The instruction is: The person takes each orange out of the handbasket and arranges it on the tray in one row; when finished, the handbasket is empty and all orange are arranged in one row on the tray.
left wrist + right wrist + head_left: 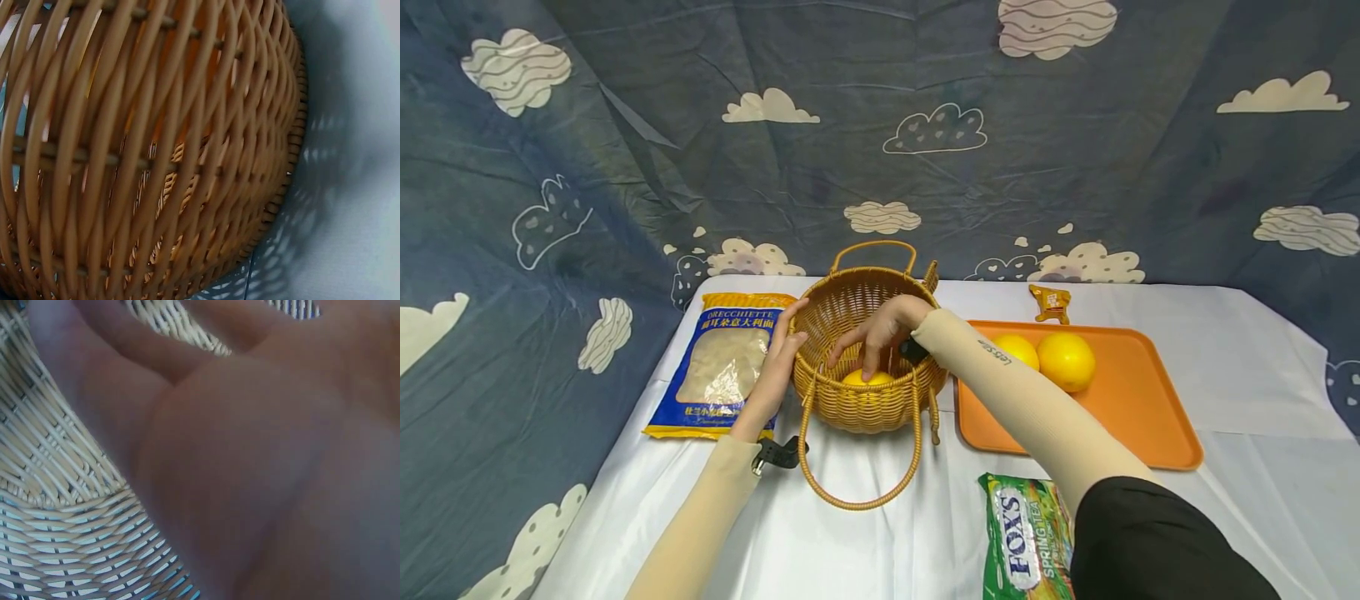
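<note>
A round wicker basket (865, 408) with two loop handles stands in the middle of the table. At its left rim my left hand (775, 362) grips the edge, thumb and fingertips on the wicker; the woven side (156, 150) fills the left wrist view. Inside the basket is my right hand (883, 329), its fingers spread and pointing down. One fingertip touches an orange (867, 378) that sits low in the basket, partly hidden by the front rim. In the right wrist view the palm (237, 469) covers most of the woven wall (62, 444).
An orange tray (1120, 417) at the right bears two more oranges (1066, 362), one partly behind my right sleeve. Behind it lies a small wrapped snack (1051, 303). A blue-and-yellow pasta bag (722, 367) is left of the basket; a green candy bag (1026, 533) lies front right.
</note>
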A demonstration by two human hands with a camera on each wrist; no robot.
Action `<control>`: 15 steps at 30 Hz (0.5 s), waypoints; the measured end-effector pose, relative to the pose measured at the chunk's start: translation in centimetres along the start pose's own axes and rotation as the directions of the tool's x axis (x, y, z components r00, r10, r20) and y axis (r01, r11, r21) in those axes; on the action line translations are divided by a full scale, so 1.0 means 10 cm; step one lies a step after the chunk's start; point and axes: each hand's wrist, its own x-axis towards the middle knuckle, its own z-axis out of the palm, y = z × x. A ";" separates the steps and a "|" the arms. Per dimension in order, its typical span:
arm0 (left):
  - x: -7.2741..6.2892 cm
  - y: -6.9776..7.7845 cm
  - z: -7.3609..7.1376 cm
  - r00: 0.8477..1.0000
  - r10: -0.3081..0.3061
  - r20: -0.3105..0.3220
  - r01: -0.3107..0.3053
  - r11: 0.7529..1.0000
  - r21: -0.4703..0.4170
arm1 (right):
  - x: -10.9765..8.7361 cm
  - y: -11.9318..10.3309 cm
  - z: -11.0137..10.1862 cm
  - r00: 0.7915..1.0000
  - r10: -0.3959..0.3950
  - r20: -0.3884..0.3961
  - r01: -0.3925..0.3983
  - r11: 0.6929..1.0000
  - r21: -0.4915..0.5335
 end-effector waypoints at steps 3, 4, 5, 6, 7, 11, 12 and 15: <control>-0.03 0.07 0.02 1.000 -0.008 0.000 0.008 1.000 0.010 | -0.01 0.00 0.01 0.999 0.031 -0.017 -0.031 0.998 0.047; -0.03 0.08 0.02 1.000 -0.010 0.000 0.010 1.000 0.012 | -0.01 0.01 0.01 0.999 0.037 -0.028 -0.035 0.998 0.058; -0.04 0.09 0.02 1.000 -0.011 0.001 0.011 1.000 0.013 | -0.02 0.01 0.01 0.998 0.046 -0.034 -0.043 0.996 0.081; -0.04 0.09 0.02 1.000 -0.010 0.002 0.010 1.000 0.012 | -0.02 0.01 0.01 0.998 0.051 -0.043 -0.046 0.994 0.097; -0.04 0.10 0.02 1.000 -0.008 0.002 0.008 1.000 0.009 | -0.03 0.02 0.01 0.998 0.047 -0.051 -0.042 0.994 0.097; -0.04 0.09 0.02 1.000 0.006 0.000 -0.006 1.000 0.004 | -0.02 0.04 -0.01 0.995 0.027 -0.100 -0.020 0.997 0.077; -0.04 0.09 0.02 1.000 0.008 -0.002 -0.008 1.000 0.005 | -0.02 0.04 -0.01 0.992 0.013 -0.126 -0.007 0.999 0.046; -0.04 0.09 0.02 1.000 0.004 -0.002 -0.004 1.000 0.012 | -0.02 0.05 -0.02 0.987 -0.022 -0.161 0.020 1.000 -0.012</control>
